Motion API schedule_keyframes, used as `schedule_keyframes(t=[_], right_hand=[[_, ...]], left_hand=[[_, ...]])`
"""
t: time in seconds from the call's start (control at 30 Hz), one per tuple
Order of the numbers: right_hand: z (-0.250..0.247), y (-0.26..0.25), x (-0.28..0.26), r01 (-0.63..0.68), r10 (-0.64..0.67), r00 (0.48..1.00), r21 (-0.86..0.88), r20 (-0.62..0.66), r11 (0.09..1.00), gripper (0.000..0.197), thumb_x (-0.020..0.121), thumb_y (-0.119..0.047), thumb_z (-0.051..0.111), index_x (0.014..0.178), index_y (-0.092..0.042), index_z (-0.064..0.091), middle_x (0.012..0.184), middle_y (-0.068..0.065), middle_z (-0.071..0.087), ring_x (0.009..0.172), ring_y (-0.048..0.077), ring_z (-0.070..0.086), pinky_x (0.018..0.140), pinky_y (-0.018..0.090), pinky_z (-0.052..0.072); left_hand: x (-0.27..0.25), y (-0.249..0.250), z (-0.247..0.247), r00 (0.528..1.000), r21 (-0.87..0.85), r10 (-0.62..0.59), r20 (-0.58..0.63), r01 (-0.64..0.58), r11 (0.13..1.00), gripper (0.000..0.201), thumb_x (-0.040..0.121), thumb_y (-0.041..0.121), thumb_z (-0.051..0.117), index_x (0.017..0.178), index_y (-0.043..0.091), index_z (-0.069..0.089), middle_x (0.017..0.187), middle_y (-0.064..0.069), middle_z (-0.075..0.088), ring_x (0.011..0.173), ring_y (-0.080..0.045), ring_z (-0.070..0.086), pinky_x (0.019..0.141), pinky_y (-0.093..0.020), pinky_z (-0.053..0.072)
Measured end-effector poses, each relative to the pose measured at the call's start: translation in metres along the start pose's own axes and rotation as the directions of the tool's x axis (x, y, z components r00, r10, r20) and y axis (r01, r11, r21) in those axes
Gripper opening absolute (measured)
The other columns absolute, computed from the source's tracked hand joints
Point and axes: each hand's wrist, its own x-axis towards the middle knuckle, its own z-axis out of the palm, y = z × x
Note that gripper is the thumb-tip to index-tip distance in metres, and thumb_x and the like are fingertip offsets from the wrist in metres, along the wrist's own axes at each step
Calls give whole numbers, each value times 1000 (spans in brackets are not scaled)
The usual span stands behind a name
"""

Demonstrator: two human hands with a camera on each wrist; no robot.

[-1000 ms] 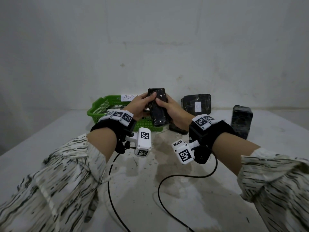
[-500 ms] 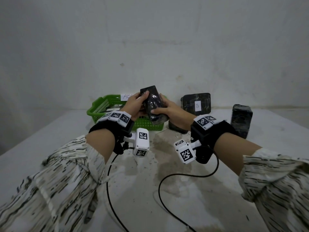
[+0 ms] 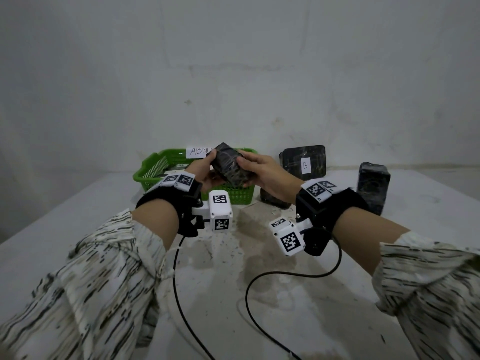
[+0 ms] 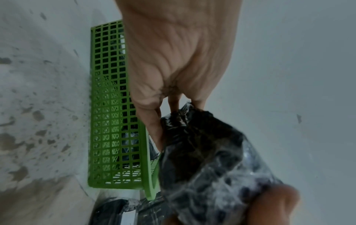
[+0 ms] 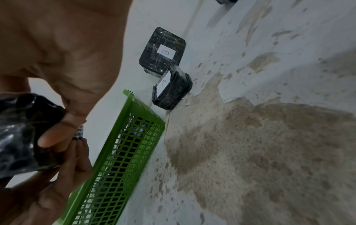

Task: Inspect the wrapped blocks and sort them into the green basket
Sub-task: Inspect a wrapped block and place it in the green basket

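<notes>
Both hands, the left hand (image 3: 205, 171) at nine o'clock and the right hand (image 3: 262, 168) at three, clasp the wrapped block (image 3: 230, 165) with curled fingers, tilted above the green basket (image 3: 153, 167), likely so each face can be checked before dropping it in.

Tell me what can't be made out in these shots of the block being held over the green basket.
- Paper label behind the green basket: head view, the held block and left hand cover all past "ABN".
- Basket contents: wrist views show only dark shapes through the mesh.
- Low block by the basket: head view, mostly hidden by the right hand.
- Held block's wrap condition: blurred in both wrist views.
</notes>
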Motion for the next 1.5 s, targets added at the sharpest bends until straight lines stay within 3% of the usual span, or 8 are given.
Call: schedule_keyframes(t=[0.23, 0.47, 0.63, 0.77, 0.87, 1.03, 1.2, 1.5], right_hand=[[0, 3, 3, 19, -25, 998, -105, -58, 994, 61, 86, -9, 66, 142, -6, 43, 132, 19, 55, 115, 27, 58, 95, 39, 52], [-8, 2, -5, 20, -14, 999, -192, 34, 981, 83, 74, 5, 75, 146, -12, 37, 134, 12, 55, 119, 19, 57, 97, 27, 50], [-12, 4, -10, 63, -54, 998, -283, 38, 957, 83, 75, 17, 65, 147, -13, 35, 126, 7, 55, 107, 11, 58, 83, 17, 53], [-16, 6, -8, -124, 140, 988, -196, 69, 973, 89, 79, 8, 66, 147, -33, 25, 126, 6, 51, 116, 27, 54, 96, 50, 47], [-14, 7, -7, -92, 63, 991, -265, -115, 960, 80, 77, 5, 72, 141, -18, 30, 116, 4, 53, 110, 29, 58, 89, 50, 53], [-21, 18, 0, 12, -171, 951, -524, -256, 852, 75, 63, 9, 78, 127, -5, 43, 120, 9, 48, 115, 30, 51, 91, 49, 51], [-25, 26, 0, 41, -296, 925, -713, -237, 700, 75, 64, 7, 79, 129, -5, 43, 128, 17, 38, 112, 25, 46, 94, 18, 36], [-19, 24, -5, -16, -209, 937, -633, -280, 774, 74, 58, 3, 79, 125, -10, 51, 122, 15, 45, 112, 30, 48, 99, 41, 44]], left_hand=[[7, 1, 4, 999, -63, -17, 33, 19, 998, 48, 99, 33, 41, 135, 1, 42, 130, -19, 52, 113, -34, 57, 82, -48, 46], [6, 5, 1, 999, -77, -27, 19, 28, 997, 50, 98, 36, 43, 136, 2, 42, 134, -20, 51, 92, -33, 61, 53, -45, 57], [4, 8, 1, 996, -120, 40, 84, -30, 992, 28, 99, 27, 45, 106, 2, 52, 121, -18, 53, 120, -37, 50, 77, -51, 48], [-1, 12, 1, 965, -81, 221, 145, -211, 974, 49, 94, 5, 52, 140, 18, 38, 118, -8, 53, 100, -24, 57, 67, -53, 51], [-11, 12, 8, 913, 16, 232, 335, -252, 968, 65, 89, -6, 53, 144, 23, 33, 120, 0, 54, 101, -20, 56, 75, -53, 51], [-21, 14, 14, 802, 137, 64, 594, -179, 974, 81, 42, 39, 91, 116, 31, 60, 128, -5, 55, 121, -31, 51, 93, -59, 45], [-24, 13, 24, 867, 161, 66, 493, -166, 973, 13, 88, 21, 59, 100, 20, 58, 104, -4, 59, 102, -23, 58, 87, -44, 51], [-32, 11, 29, 876, 118, 179, 447, -257, 959, 16, 92, 4, 52, 93, 20, 55, 91, -4, 62, 77, -16, 62, 60, -26, 57]])
